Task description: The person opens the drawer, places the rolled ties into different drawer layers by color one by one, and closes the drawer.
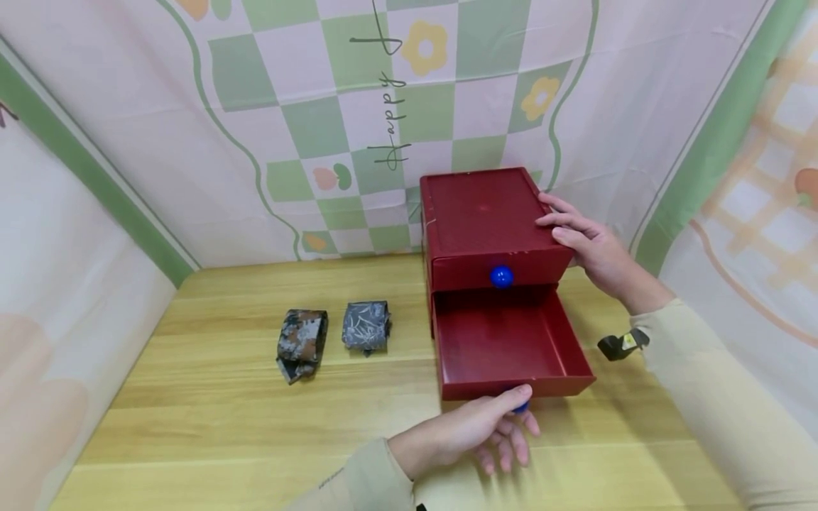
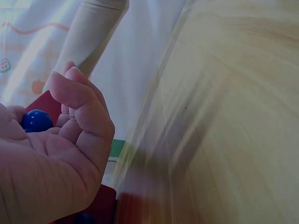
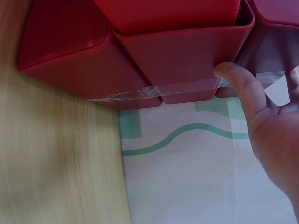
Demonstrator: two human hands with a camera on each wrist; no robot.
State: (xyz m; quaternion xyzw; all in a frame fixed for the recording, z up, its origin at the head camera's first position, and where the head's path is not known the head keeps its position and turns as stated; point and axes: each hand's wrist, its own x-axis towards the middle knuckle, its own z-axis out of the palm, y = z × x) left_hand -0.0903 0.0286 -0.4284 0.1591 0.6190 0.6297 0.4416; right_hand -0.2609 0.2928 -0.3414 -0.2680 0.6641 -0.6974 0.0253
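Observation:
A dark red drawer cabinet (image 1: 486, 209) has one drawer (image 1: 505, 341) pulled out, with nothing visible inside. Under that drawer's front, my left hand (image 1: 486, 429) pinches its blue knob (image 1: 520, 407) between thumb and index finger, the other fingers hanging loose. The left wrist view shows the same knob (image 2: 37, 120) beside the fingers. My right hand (image 1: 591, 245) rests against the cabinet's upper right side, fingertips over the top edge. In the right wrist view its thumb (image 3: 238, 81) presses on the side wall, where clear tape (image 3: 187, 87) runs across the stacked units.
Left of the cabinet, a folded camouflage cloth bundle (image 1: 303, 341) and a dark grey patterned bundle (image 1: 366, 325) lie on the wooden table (image 1: 211, 397). Above the pulled-out drawer is a closed one with a blue knob (image 1: 501, 276). A printed curtain (image 1: 358, 128) hangs behind.

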